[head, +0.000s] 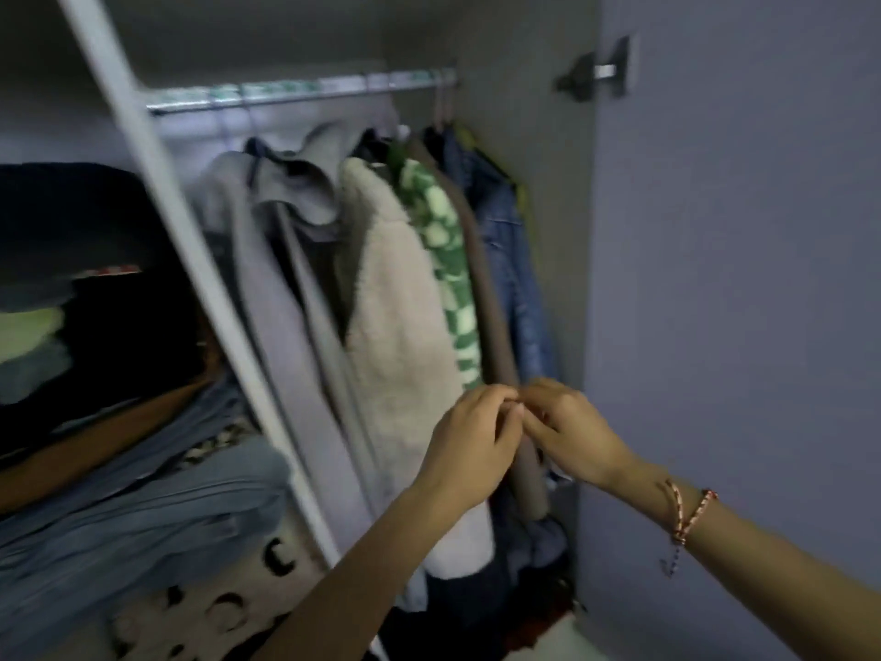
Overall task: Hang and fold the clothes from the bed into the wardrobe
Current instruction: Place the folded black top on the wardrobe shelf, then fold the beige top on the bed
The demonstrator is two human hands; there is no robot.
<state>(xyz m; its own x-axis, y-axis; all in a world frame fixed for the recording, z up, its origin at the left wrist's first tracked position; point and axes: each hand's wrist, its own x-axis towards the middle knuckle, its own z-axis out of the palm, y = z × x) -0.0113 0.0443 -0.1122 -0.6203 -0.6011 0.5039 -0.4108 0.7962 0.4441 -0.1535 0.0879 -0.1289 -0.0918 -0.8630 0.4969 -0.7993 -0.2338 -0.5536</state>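
Inside the open wardrobe [519, 150], garments crowd the rail [295, 90]; the taupe coat [482, 288] already hangs between checked fleece [448, 260] and denim jacket [517, 283]. Left hand [472, 441] and right hand [567, 431] pinch its front edge with curled fingers, seemingly fastening it so it hangs straight.

A long taupe garment [487, 298] hangs from the wardrobe's metal rail [295, 92], near its right end, between a green-and-white checked knit [448, 252] and a blue denim jacket [511, 271].
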